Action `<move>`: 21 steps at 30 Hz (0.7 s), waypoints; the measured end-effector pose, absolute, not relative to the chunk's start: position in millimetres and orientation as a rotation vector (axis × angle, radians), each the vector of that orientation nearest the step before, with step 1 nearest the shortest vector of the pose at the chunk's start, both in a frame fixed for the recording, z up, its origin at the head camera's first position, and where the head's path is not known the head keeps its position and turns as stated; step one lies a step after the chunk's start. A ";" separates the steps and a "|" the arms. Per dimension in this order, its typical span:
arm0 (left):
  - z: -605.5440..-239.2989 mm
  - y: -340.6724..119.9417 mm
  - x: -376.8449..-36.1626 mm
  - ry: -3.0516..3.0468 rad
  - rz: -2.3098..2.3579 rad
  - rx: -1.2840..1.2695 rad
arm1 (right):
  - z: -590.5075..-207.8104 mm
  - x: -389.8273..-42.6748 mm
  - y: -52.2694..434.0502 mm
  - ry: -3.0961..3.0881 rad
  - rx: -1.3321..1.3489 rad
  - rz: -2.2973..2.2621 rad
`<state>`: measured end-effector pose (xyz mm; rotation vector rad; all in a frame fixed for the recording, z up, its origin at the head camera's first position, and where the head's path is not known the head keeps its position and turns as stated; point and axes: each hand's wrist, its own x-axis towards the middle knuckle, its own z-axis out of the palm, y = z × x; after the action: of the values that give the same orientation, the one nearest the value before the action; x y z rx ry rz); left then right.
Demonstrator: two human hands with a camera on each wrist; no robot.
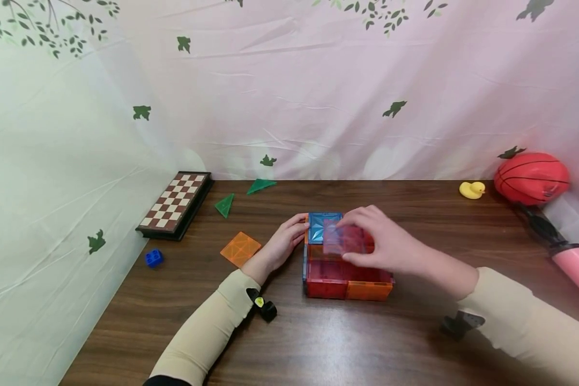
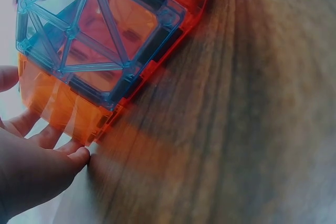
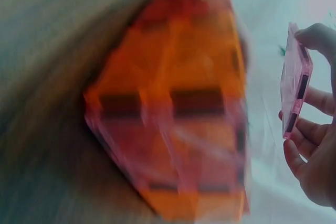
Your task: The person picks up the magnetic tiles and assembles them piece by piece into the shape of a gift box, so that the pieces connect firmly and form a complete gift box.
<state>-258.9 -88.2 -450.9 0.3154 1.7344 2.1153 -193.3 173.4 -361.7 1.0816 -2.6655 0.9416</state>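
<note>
A low box of see-through magnetic tiles point(image 1: 326, 272) sits on the table, with red and orange walls in front and a blue tile point(image 1: 318, 228) on its top at the back left. My left hand point(image 1: 286, 238) rests its fingers against the left side; the left wrist view shows them along an orange tile point(image 2: 63, 103). Above the top, my right hand point(image 1: 383, 244) pinches a pink square tile point(image 3: 295, 82) between thumb and fingers. In the right wrist view that tile hangs apart from the blurred box point(image 3: 178, 108). The right hand hides part of the box top.
Left of the box lie an orange square tile point(image 1: 241, 248), two green triangle tiles point(image 1: 225, 205), a blue toy brick point(image 1: 154, 258) and a folded chessboard point(image 1: 176, 203). A yellow rubber duck point(image 1: 472, 190), a red ball point(image 1: 532, 178) and a pink hand pump point(image 1: 576, 268) are at right.
</note>
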 end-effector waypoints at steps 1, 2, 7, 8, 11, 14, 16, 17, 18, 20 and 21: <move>-450.7 -88.3 -258.8 1.735 2.116 0.314 | -363.2 -191.3 167.6 -2.681 1.098 0.935; -450.5 -88.3 -258.6 1.735 2.115 0.315 | -364.8 -189.5 162.4 -2.690 1.118 0.924; -449.3 -87.9 -258.1 1.736 2.113 0.318 | -375.4 -185.0 143.7 -2.684 1.204 0.865; -449.1 -87.9 -258.0 1.735 2.111 0.318 | -377.3 -184.5 141.3 -2.679 1.218 0.849; -448.7 -87.9 -257.8 1.736 2.105 0.312 | -382.1 -183.2 136.6 -2.681 1.241 0.794; -448.5 -87.9 -258.0 1.742 2.095 0.308 | -384.5 -181.9 134.9 -2.702 1.239 0.769; -448.4 -88.3 -258.0 1.745 2.091 0.302 | -385.0 -181.2 134.7 -2.715 1.236 0.767; -448.4 -88.5 -258.0 1.744 2.090 0.297 | -385.1 -181.0 134.7 -2.720 1.234 0.766; -448.4 -88.6 -258.1 1.745 2.088 0.292 | -384.9 -180.8 134.6 -2.723 1.234 0.764; -448.7 -89.0 -258.0 1.745 2.088 0.283 | -384.5 -180.7 134.4 -2.725 1.237 0.753; -448.8 -89.3 -257.9 1.742 2.089 0.275 | -384.5 -180.7 134.4 -2.725 1.239 0.744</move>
<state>-257.9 -89.3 -448.8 0.2753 1.7418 2.0890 -180.7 134.4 -384.5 1.2390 -2.7247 0.7443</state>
